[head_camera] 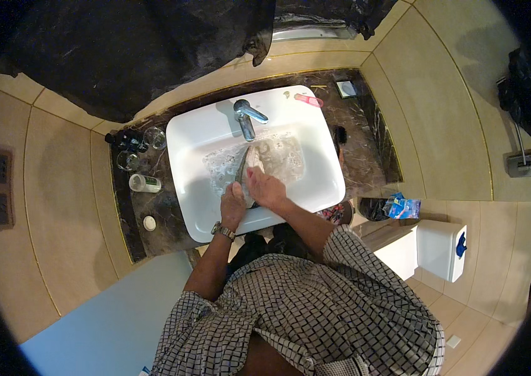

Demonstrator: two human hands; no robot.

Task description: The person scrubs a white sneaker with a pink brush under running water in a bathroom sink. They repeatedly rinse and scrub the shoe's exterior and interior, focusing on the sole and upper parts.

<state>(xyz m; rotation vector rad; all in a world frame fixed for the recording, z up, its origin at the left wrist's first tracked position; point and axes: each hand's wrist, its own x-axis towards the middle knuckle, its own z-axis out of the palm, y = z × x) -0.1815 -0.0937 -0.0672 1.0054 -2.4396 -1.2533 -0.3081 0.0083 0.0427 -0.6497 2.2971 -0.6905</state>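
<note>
A white washbasin [183, 162] holds cloudy, foamy water. Low in it, a long grey and whitish item [255, 160], possibly a shoe, points towards the chrome tap [246, 122]; its exact kind is unclear. My left hand [233, 202], with a metal watch on the wrist, grips its near left side, thumb towards the tap. Curled fingers of my right hand [266, 188] press on its right side and top; whether they also hold something small is hidden. Part of the item lies under both hands.
Left on the dark marble counter [167, 230] are a dark bottle [129, 141], glasses [154, 137], a white container [145, 183] and a round lid [149, 223]. A pink-handled tool [309, 100] lies on the basin's rim. Right stand a black-bristled brush [340, 135] and a toilet tank [439, 249].
</note>
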